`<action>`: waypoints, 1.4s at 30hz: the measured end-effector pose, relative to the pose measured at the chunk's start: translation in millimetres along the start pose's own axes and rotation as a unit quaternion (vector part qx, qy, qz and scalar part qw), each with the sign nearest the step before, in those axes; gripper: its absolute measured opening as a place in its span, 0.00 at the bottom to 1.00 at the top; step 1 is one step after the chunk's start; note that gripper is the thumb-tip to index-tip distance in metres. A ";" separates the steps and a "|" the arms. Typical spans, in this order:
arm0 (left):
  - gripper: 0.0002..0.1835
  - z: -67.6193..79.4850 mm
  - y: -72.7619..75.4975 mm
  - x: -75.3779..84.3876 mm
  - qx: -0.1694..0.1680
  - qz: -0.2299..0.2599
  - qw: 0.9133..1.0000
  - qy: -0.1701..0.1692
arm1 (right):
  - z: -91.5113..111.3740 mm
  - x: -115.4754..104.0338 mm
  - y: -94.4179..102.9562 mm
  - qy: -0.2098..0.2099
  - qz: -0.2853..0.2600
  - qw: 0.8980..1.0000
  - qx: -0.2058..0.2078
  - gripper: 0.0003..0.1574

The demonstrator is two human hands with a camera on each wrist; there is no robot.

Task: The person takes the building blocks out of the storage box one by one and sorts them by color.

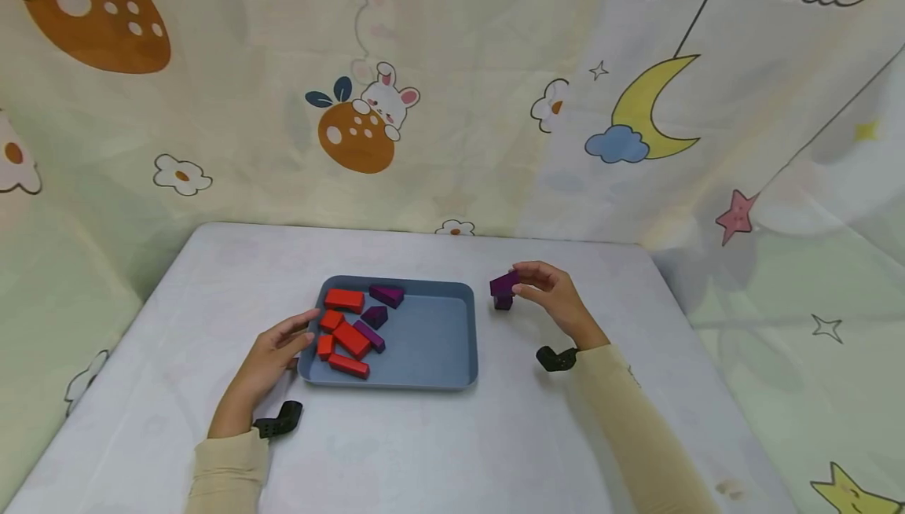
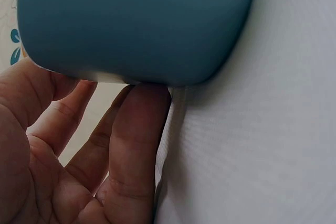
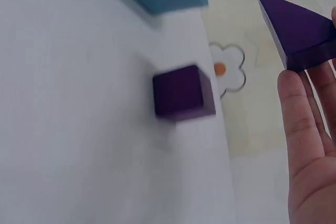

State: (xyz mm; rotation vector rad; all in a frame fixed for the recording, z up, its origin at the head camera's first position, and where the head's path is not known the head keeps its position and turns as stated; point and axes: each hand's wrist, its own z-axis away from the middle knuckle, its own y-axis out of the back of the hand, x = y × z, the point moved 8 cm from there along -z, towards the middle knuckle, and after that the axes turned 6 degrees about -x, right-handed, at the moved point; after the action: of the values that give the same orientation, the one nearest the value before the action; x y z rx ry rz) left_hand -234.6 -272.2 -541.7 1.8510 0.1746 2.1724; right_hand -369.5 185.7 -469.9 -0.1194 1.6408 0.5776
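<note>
My right hand [image 1: 555, 300] pinches a purple triangular block [image 3: 299, 27] between thumb and fingers, raised off the table. In the right wrist view a purple cube [image 3: 178, 93] stands on the table, apart from the held block. In the head view the cube [image 1: 503, 303] shows just below the block. At the left end of a blue-grey tray [image 1: 438, 384], my left hand [image 1: 265, 365] holds the rim; the left wrist view shows fingers [image 2: 139, 140] against its outer wall [image 2: 136, 35]. Inside the tray lie several red blocks [image 1: 351, 340] and a few purple ones [image 1: 375, 316].
A white cloth covers the table [image 1: 424, 451]. Behind it hangs a pale curtain [image 1: 467, 105] printed with rabbits, flowers and a moon. Each wrist carries a black camera mount, on the left [image 1: 281, 418] and on the right [image 1: 555, 358].
</note>
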 end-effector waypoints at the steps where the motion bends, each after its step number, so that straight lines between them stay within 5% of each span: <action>1: 0.31 0.4 0.7 -0.5 0.001 -0.002 1.000 0.001 | 0.7 3.5 4.9 -0.004 0.001 1.000 0.002 0.30; 12: 0.31 3.1 4.1 -0.3 0.004 -0.005 1.000 0.007 | 9.0 40.9 40.6 -0.052 0.027 0.998 0.015 0.31; 30: 0.31 5.0 3.4 3.1 0.006 0.000 1.000 0.000 | 10.3 72.7 39.3 -0.074 0.017 0.997 0.021 0.29; 42: 0.31 0.0 2.7 2.0 0.009 0.000 1.000 0.004 | 8.5 44.0 44.3 -0.065 0.063 0.995 0.027 0.33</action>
State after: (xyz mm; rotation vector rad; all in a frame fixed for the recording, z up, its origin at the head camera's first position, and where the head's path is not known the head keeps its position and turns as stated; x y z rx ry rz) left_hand -235.3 -274.1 -539.1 1.8512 0.1960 2.1863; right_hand -387.0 238.8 -499.0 0.0616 1.5429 0.6232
